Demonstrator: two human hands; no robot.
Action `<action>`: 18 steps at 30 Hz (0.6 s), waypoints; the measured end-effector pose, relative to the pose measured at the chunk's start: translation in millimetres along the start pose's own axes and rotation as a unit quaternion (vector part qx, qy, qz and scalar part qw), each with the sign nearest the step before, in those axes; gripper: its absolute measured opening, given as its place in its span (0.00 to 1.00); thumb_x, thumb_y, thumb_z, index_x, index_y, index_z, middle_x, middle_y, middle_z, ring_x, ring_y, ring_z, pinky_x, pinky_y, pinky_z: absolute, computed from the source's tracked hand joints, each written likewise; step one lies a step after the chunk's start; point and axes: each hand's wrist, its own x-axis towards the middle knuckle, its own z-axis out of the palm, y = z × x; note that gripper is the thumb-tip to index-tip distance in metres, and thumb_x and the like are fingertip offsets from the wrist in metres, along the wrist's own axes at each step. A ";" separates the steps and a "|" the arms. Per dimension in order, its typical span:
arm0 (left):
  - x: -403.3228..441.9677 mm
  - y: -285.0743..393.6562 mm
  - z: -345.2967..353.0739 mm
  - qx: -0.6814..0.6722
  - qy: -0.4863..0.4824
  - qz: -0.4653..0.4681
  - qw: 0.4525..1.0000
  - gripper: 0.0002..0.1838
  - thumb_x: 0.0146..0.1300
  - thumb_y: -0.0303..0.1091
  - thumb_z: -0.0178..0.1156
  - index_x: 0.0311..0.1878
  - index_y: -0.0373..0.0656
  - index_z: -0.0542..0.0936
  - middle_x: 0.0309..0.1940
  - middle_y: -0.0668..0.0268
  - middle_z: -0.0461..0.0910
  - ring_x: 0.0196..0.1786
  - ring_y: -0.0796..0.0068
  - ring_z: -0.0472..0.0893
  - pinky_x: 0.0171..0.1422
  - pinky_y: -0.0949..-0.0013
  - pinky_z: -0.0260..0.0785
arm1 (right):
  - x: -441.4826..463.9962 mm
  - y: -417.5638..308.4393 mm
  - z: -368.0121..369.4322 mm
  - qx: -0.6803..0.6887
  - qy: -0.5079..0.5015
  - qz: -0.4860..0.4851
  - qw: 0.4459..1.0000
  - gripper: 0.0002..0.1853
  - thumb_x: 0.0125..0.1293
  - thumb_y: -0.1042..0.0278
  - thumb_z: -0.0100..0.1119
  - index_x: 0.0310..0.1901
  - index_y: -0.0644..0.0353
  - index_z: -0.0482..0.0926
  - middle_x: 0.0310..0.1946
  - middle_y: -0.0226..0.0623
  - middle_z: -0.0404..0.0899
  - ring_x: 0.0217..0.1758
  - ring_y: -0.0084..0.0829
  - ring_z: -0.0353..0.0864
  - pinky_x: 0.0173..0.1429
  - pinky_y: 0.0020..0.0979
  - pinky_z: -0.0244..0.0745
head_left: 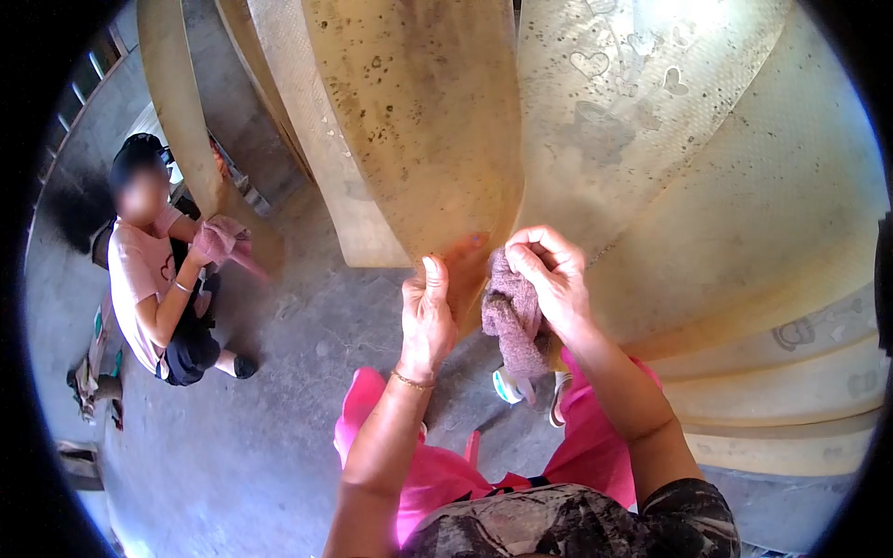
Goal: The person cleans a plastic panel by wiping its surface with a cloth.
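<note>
A translucent yellowish sheet [419, 121] with dark specks hangs in front of me, its rounded lower end between my hands. My left hand [430, 312] grips its lower left edge, thumb up on the near side and the fingers showing dimly through the sheet. At the lower right edge, my right hand [549, 270] is closed on a mauve cloth [514, 316], which hangs down below the fingers. The thumb and forefinger are pinched together close to the sheet's edge.
More yellowish sheets [670, 186] with heart marks hang at the right. At the left a person [144, 279] squats, holding a pink cloth [221, 239] near a hanging strip [181, 102]. A white and green round object [507, 386] lies on the grey floor [270, 418].
</note>
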 end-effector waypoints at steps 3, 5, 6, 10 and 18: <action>1.6 -2.9 -4.7 0.006 -0.015 -0.002 1.000 0.33 0.75 0.55 0.41 0.60 0.29 0.74 0.58 0.55 0.77 0.60 0.67 0.76 0.66 0.65 0.68 | 0.6 -4.1 6.4 -0.012 0.037 -0.056 0.998 0.03 0.68 0.75 0.60 0.40 0.64 0.78 0.28 0.25 0.77 0.31 0.14 0.73 0.37 0.18 0.69; 2.1 -2.2 -5.1 0.015 -0.015 -0.002 1.000 0.34 0.75 0.55 0.40 0.61 0.30 0.73 0.58 0.56 0.77 0.60 0.66 0.77 0.66 0.65 0.68 | 3.0 -12.0 4.8 -0.015 0.049 -0.077 0.996 0.06 0.68 0.77 0.59 0.44 0.64 0.76 0.32 0.27 0.77 0.35 0.15 0.73 0.39 0.19 0.70; 2.0 -2.5 -5.5 0.024 -0.016 -0.003 1.000 0.34 0.75 0.56 0.40 0.62 0.30 0.72 0.57 0.56 0.77 0.59 0.66 0.77 0.65 0.65 0.69 | 3.4 -22.2 5.8 -0.008 0.052 -0.083 0.995 0.07 0.68 0.77 0.59 0.46 0.65 0.75 0.34 0.27 0.77 0.36 0.15 0.74 0.40 0.19 0.70; -3.6 -4.4 -13.7 -0.013 0.014 -0.045 0.999 0.32 0.76 0.55 0.39 0.62 0.33 0.72 0.56 0.59 0.77 0.57 0.67 0.78 0.64 0.64 0.69 | 5.5 -40.2 26.8 -0.058 -0.103 -0.250 0.961 0.26 0.58 0.68 0.68 0.58 0.62 0.71 0.58 0.44 0.69 0.62 0.35 0.70 0.62 0.37 0.64; 2.3 -5.1 -24.6 -0.162 0.010 -0.102 0.981 0.39 0.69 0.64 0.41 0.66 0.35 0.67 0.61 0.57 0.74 0.64 0.63 0.73 0.70 0.59 0.64 | 11.6 7.4 21.0 -0.437 -0.106 -0.398 0.799 0.25 0.56 0.64 0.63 0.58 0.55 0.77 0.67 0.45 0.65 0.62 0.40 0.73 0.61 0.45 0.62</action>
